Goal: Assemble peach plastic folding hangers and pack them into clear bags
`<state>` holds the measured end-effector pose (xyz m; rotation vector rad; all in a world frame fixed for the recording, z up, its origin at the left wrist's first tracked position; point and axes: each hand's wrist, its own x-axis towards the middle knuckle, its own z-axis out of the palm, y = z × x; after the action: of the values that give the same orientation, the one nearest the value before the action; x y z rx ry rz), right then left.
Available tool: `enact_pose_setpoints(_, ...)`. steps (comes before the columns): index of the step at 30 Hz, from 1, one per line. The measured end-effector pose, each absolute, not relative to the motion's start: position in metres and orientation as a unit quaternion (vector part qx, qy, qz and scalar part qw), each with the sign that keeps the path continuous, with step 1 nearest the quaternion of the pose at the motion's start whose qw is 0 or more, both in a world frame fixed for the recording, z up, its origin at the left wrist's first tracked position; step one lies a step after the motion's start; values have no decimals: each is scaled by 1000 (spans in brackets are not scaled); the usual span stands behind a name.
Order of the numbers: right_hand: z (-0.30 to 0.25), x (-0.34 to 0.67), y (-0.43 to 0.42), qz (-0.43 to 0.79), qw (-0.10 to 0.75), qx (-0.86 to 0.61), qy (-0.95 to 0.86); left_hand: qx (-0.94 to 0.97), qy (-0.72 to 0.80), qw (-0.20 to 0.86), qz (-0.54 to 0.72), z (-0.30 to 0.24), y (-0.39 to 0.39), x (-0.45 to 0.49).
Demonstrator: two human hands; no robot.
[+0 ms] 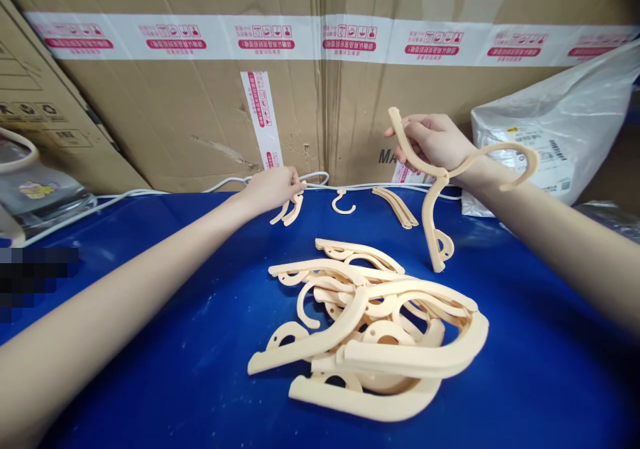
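My left hand (274, 187) reaches to the far edge of the blue table (150, 342) and closes its fingers on small cream curved plastic pieces (289, 212) lying there. My right hand (434, 141) is raised at the right and grips a cream folding hanger assembly (436, 199) whose arms splay up, right and down. A pile of cream hanger parts (373, 329) lies in the middle of the table in front of me. A single cream hook (342, 204) and a pair of thin curved strips (399, 206) lie near the back edge between my hands.
Large cardboard boxes (200, 102) with red-and-white tape form a wall behind the table. A white cable (210, 186) runs along its back edge. A clear plastic bag (560, 129) lies at the right, and a grey device (35, 189) stands at the left.
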<state>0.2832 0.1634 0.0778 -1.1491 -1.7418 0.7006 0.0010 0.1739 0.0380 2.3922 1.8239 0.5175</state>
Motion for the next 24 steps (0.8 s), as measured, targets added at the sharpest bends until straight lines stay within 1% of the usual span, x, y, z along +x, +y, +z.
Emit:
enact_pose_setpoints(3,77,284,172,256,516,-464,-673,773,593,52,219,43,164,14)
enact_pose_setpoints(5,78,284,174,214,577,-455,-643,784,565,101,238,49,155,29)
enact_pose_setpoints(7,80,282,168,153,645,-420,-619,799,509,214,236,55,144,45)
enact_pose_setpoints(8,81,280,163,123,671,-397,-614,793,448,331,246,58,139,53)
enact_pose_setpoints(9,81,278,157,98,686,-372,-617,779,402,409,252,59,134,59)
enact_pose_setpoints(11,82,272,145,78,688,-341,-636,751,349,488,276,59,127,67)
enact_pose_setpoints(12,81,269,139,79,685,-330,-644,741,357,485,297,58,126,69)
enact_pose_setpoints(16,80,255,124,105,691,-311,-645,699,452,380,404,51,128,66)
enact_pose_setpoints(17,80,252,121,109,693,-309,-643,701,444,385,404,50,129,64)
enact_pose_setpoints(21,80,244,110,101,688,-287,-659,713,324,520,340,52,131,57)
enact_pose_setpoints(22,81,244,109,98,683,-283,-667,711,316,528,341,54,130,56)
enact_pose_setpoints(24,84,246,110,95,666,-285,-683,715,322,507,359,58,129,56)
